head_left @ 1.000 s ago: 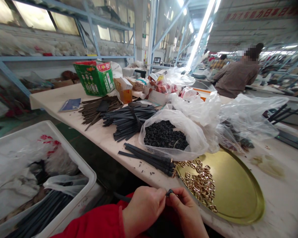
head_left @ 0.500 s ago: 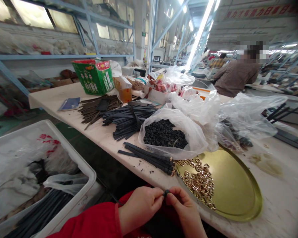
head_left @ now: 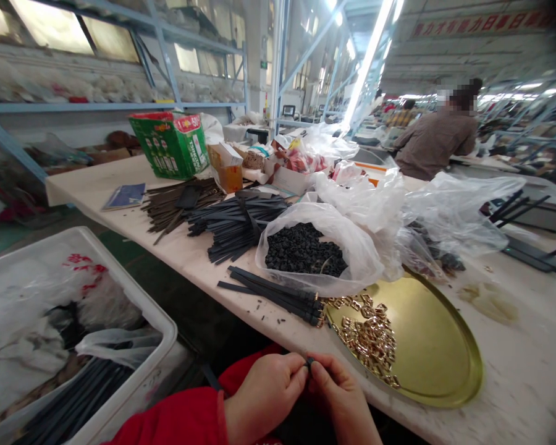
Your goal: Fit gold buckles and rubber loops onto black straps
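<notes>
My left hand [head_left: 269,388] is closed in a pinch near the table's front edge, gripping a dark strap [head_left: 309,361] close to its end. My right hand [head_left: 337,384] meets it there, thumb and fingers pressed round the same end. Most of the strap is hidden by my hands; a dark length [head_left: 210,374] shows beside my left sleeve. Just beyond lies a small bundle of dark straps [head_left: 275,293] with gold buckles at their right ends. A gold tray [head_left: 438,346] right of my hands carries a heap of gold buckles [head_left: 368,337].
An open plastic bag [head_left: 364,259] holds small black loops [head_left: 303,250]. Behind are black straps [head_left: 236,222], brown straps [head_left: 178,201] and a green box [head_left: 169,148]. A white bin [head_left: 169,330] stands at left. Further back, a person [head_left: 433,139] faces away.
My fingers have closed further over the strap end, so less of it shows. Both hands stay in nearly the same place, and the view has shifted slightly.
</notes>
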A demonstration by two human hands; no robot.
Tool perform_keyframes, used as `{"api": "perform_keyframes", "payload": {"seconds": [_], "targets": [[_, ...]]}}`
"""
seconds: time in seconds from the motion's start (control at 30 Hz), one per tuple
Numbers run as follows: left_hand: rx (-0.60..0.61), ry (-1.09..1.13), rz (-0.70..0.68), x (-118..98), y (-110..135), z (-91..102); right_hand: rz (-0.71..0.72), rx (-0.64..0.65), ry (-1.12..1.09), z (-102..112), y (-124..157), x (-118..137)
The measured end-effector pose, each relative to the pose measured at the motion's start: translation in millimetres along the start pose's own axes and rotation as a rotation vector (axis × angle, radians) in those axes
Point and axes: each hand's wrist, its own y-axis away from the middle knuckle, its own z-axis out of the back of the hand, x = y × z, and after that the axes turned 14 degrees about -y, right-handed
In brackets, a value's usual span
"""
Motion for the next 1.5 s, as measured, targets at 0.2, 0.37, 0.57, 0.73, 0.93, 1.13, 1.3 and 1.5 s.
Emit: {"api": "perform_keyframes", "payload": {"seconds": [0.2,0.37,0.57,0.73,0.93,1.13,1.3,1.5], "targets": [[0.06,0.056,0.04,-6,0,5.3,-0.009,-0.007,-0.083,-5,1,2],[0.046,0.059,0.117,-9,-3,8.5,-0.044,-0.028,-0.19,-12,-4,-5],[0.113,0.328,0.038,-5,-2,15.1,-0.093,-0.047,-0.272,-16,-3,6],[0.073,0.411,0.052,-2,-2,12.0,-0.09,-0.014,-0.305,-24,3,1],[0.101,0.356,0.193,4,-3,14.2,0.019,0.017,-0.14,-16,14,2],[0.001,0.11,0.148,1,5,25.5,-0.133,0.157,-0.182,-16,18,4],[0.015,0.038,0.154,1,12,24.2,-0.209,0.231,-0.32,-23,22,4],[0.031,0.176,0.168,-2,14,25.9,-0.171,0.267,-0.261,-27,21,15]]}}
